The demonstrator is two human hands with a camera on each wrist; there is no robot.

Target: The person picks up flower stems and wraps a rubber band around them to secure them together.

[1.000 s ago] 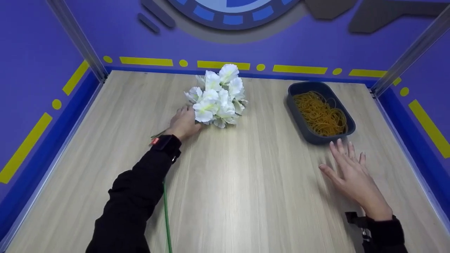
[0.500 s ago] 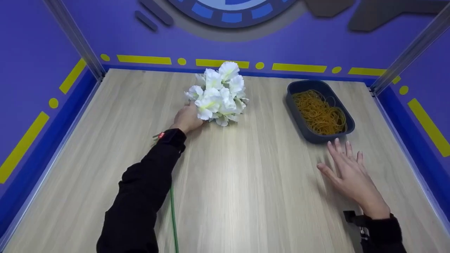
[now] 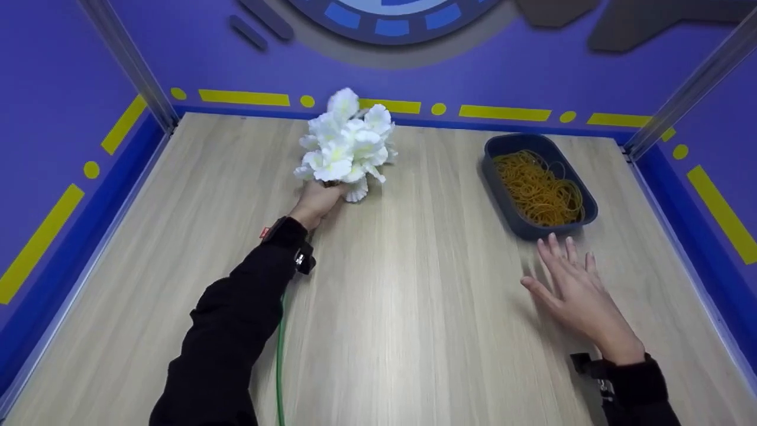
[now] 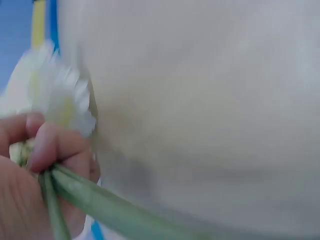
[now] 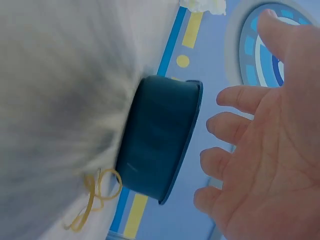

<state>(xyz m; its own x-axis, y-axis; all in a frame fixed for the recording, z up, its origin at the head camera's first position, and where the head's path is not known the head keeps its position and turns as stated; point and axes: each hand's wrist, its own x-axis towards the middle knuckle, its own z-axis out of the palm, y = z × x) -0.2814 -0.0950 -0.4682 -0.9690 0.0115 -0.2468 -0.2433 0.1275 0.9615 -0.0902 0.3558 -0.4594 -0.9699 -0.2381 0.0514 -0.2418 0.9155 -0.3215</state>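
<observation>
My left hand [image 3: 319, 202] grips a bunch of white artificial-looking flowers [image 3: 349, 142] by the stems, just below the blossoms. In the left wrist view, fingers and thumb curl round the green stems [image 4: 100, 200], and part of a white blossom [image 4: 55, 90] shows beyond them. My right hand [image 3: 576, 293] hovers palm down with its fingers spread, just in front of a dark grey tray [image 3: 510, 210]. Inside the tray lies a heap of yellow-brown rubber bands [image 3: 538, 189]. Seen from the right wrist, the tray [image 5: 160, 135] stands apart from the fingertips.
A few loose rubber bands [image 5: 95, 197] lie near the tray in the right wrist view. A thin green cord-like strip [image 3: 281, 361] runs from the left sleeve towards the front. Purple-blue panels [image 3: 449, 77] wall the wooden tabletop [image 3: 390, 307] at the back and sides.
The left hand has turned and drawn the flowers a little to the left; the bunch now stands more upright. My right hand has shifted slightly left. The tray stays put.
</observation>
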